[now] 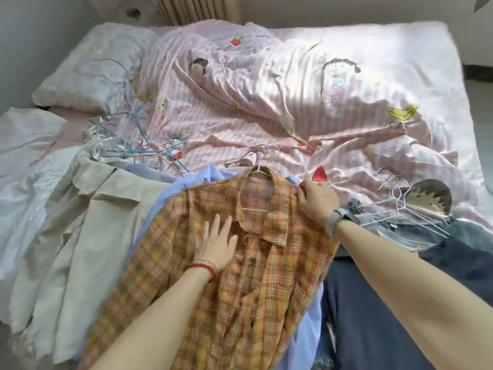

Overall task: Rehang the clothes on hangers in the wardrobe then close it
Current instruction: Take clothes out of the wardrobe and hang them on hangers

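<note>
The plaid shirt (240, 276) lies under the left hand (216, 243), spread flat, while the right hand (317, 202) grips its shoulder.

Ahead of you the bed (400, 44) is covered by a rumpled pink striped duvet (266, 102) printed with cartoon children, a banana and watermelon slices. To your far left a pale pillow (93, 73) rests against it, and beyond the bed's far edge you see a ribbed radiator (192, 9)
</note>
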Demonstrator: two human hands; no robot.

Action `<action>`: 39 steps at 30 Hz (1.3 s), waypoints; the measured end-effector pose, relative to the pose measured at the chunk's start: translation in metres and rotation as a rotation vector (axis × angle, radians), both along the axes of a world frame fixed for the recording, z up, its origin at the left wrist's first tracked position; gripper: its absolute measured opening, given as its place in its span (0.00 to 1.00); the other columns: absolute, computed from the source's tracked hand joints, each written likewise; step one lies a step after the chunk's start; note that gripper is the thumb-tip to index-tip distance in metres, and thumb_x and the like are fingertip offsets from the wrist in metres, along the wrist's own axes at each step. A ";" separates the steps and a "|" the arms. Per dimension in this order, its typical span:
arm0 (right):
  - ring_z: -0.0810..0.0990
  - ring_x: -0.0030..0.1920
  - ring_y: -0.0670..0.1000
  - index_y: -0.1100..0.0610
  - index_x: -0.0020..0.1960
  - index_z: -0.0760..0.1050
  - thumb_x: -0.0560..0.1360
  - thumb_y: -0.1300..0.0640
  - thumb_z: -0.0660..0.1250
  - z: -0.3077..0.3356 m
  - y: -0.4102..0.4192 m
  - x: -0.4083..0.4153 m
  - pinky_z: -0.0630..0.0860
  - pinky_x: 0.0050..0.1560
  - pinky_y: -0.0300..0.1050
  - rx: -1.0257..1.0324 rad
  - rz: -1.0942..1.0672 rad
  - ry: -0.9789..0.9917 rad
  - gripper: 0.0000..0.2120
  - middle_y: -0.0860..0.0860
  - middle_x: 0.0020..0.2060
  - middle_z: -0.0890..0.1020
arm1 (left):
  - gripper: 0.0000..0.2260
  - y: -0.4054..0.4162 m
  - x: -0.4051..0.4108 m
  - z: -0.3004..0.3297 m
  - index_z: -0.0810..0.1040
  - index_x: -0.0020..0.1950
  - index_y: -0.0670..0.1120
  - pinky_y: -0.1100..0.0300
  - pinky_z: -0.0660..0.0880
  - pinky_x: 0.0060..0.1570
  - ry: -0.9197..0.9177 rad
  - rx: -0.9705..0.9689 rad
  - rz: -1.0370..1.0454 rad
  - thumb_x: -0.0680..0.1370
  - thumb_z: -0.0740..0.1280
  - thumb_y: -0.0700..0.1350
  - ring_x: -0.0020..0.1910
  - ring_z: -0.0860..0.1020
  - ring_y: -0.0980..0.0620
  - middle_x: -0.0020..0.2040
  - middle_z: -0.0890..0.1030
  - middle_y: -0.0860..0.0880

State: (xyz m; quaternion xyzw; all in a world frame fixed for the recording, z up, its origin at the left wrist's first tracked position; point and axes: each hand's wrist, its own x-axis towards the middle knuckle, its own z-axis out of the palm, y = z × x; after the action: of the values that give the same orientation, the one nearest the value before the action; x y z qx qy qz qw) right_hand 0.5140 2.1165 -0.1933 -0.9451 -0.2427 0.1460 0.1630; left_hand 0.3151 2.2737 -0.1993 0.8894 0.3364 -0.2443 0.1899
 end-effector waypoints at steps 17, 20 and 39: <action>0.53 0.74 0.55 0.56 0.72 0.60 0.78 0.54 0.56 0.081 0.060 -0.130 0.49 0.73 0.58 0.241 0.371 -0.060 0.23 0.54 0.72 0.62 | 0.22 0.024 -0.084 0.100 0.63 0.72 0.51 0.47 0.52 0.70 -0.364 0.446 0.146 0.78 0.58 0.47 0.73 0.58 0.50 0.73 0.62 0.48; 0.56 0.73 0.54 0.56 0.71 0.62 0.77 0.54 0.56 0.107 0.080 -0.193 0.52 0.72 0.58 0.252 0.569 -0.096 0.23 0.52 0.71 0.65 | 0.21 0.022 -0.163 0.129 0.65 0.71 0.51 0.47 0.50 0.69 -0.379 0.490 0.324 0.77 0.59 0.47 0.72 0.58 0.51 0.73 0.63 0.49; 0.50 0.74 0.49 0.51 0.73 0.56 0.79 0.53 0.51 0.211 0.024 -0.786 0.46 0.72 0.50 0.462 1.892 0.014 0.22 0.47 0.74 0.56 | 0.21 -0.251 -0.747 0.225 0.63 0.72 0.51 0.51 0.54 0.69 -0.007 0.907 1.476 0.78 0.56 0.48 0.72 0.58 0.53 0.72 0.63 0.51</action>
State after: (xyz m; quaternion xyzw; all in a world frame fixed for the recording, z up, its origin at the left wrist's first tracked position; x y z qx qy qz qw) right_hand -0.2719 2.1403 0.0178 -0.3032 -0.9235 0.1711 0.1612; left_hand -0.4318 2.0230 0.0253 0.4341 0.8922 0.1020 -0.0721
